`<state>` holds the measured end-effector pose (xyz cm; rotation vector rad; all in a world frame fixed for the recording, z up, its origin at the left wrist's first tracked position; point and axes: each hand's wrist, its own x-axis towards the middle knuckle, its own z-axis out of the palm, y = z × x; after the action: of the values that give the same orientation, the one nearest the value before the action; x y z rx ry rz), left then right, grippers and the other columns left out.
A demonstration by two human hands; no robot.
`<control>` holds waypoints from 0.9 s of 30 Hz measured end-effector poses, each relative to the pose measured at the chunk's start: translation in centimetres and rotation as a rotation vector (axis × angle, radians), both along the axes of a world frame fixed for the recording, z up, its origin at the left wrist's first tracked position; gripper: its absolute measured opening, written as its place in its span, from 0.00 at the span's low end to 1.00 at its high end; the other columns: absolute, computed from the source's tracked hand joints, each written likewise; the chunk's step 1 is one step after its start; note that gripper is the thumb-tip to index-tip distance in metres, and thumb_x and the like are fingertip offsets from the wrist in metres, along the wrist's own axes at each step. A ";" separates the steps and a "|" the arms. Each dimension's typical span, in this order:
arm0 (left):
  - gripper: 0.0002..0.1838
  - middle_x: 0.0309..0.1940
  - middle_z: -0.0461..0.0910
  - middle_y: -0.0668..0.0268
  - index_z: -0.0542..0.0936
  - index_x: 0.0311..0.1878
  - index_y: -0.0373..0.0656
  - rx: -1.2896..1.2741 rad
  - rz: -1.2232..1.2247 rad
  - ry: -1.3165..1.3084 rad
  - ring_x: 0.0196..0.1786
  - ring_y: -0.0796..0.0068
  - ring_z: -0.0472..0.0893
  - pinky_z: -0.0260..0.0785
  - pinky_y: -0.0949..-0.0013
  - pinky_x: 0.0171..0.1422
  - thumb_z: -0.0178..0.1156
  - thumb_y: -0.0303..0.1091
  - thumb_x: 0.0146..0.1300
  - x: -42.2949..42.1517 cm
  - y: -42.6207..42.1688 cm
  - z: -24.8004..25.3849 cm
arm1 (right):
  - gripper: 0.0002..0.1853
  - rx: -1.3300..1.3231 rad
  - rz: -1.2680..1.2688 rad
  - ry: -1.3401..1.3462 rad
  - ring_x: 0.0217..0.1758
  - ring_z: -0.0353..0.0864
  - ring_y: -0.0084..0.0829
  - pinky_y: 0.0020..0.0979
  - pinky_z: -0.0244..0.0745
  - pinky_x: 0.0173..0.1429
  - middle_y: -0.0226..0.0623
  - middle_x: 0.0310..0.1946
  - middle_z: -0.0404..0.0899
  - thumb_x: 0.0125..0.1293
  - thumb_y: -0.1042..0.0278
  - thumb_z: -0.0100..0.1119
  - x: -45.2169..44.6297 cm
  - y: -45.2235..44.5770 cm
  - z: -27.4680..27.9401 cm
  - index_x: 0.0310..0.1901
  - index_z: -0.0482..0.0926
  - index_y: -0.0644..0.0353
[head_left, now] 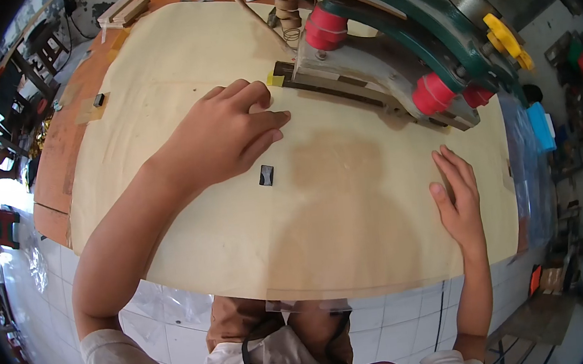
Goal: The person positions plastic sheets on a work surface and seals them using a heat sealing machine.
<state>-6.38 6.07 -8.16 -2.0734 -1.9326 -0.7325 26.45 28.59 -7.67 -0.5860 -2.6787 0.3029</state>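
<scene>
Above the pale sheet covering the table, my left hand (234, 131) is partly curled. Its thumb and index finger are apart, and I see nothing held in it. Just below its fingertips lies a small black rectangular piece (266, 175) with a greyish marking. My right hand (458, 201) rests on the right part of the sheet (213, 239), fingers stretched out and thumb apart, holding nothing. Beyond both hands stands a machine with a dark green arm (396, 28), red cylindrical mounts (324, 30), yellow knobs (504, 38) and a long metal bar (353, 94) low over the sheet.
Another small black piece (99, 100) sits near the table's left edge. Wooden blocks (124, 12) lie at the back left. A coiled hose (287, 14) hangs behind the bar. Clear plastic (528, 159) and a blue item (541, 126) are at the right edge.
</scene>
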 end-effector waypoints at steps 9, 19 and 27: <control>0.11 0.40 0.77 0.60 0.86 0.47 0.43 -0.009 -0.002 -0.019 0.45 0.59 0.79 0.72 0.60 0.51 0.62 0.33 0.63 0.4 0.1 0.5 | 0.23 0.006 0.005 0.026 0.65 0.71 0.47 0.41 0.64 0.69 0.48 0.63 0.73 0.66 0.62 0.61 0.2 0.2 0.1 0.61 0.77 0.63; 0.11 0.41 0.77 0.63 0.86 0.46 0.46 -0.060 0.050 -0.065 0.45 0.62 0.79 0.72 0.60 0.51 0.62 0.33 0.62 0.9 0.2 1.0 | 0.23 0.017 -0.006 0.057 0.64 0.71 0.47 0.42 0.64 0.68 0.47 0.63 0.73 0.65 0.61 0.62 0.6 0.5 -0.1 0.60 0.78 0.61; 0.12 0.42 0.78 0.56 0.84 0.48 0.39 -0.090 0.056 -0.055 0.47 0.55 0.80 0.74 0.58 0.52 0.62 0.29 0.62 1.8 0.5 1.7 | 0.08 0.030 -0.053 0.452 0.43 0.84 0.36 0.31 0.79 0.46 0.42 0.41 0.83 0.63 0.76 0.64 1.8 1.3 -0.1 0.43 0.84 0.66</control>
<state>-4.56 6.57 -6.42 -2.0608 -2.0803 -0.7102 28.20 29.87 -7.74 -0.5081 -2.2263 0.3351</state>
